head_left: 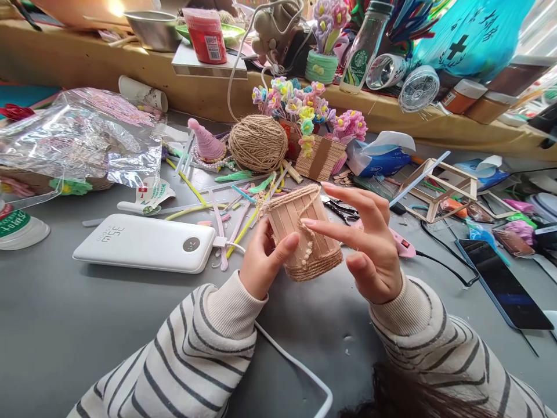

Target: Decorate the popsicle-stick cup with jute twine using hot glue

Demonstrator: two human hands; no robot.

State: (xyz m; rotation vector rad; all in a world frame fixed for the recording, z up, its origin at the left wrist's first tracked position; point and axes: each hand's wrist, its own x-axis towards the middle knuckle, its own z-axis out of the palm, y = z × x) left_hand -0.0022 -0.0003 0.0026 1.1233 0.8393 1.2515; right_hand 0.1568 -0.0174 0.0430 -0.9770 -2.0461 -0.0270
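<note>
My left hand [270, 249] is closed around the left side of a small cup [289, 241] made of wooden sticks, thumb on its front. Twine is wrapped round the cup's base and rim, and a strand of twine with small white beads [308, 252] lies on its front. The cup is held tilted above the grey table. My right hand [369, 238] has its fingers spread, with the index fingertip at the cup's front and the middle fingertip near its rim. Nothing shows in its grasp. Behind the cup sits a ball of twine [258, 143].
A white power bank [145, 242] with a cable lies to the left. A pink glue gun [402, 244], scissors [342, 210] and a wooden stick frame [435, 188] are to the right, near a phone [507, 284]. Pipe-cleaner flowers [300, 107] stand at the back.
</note>
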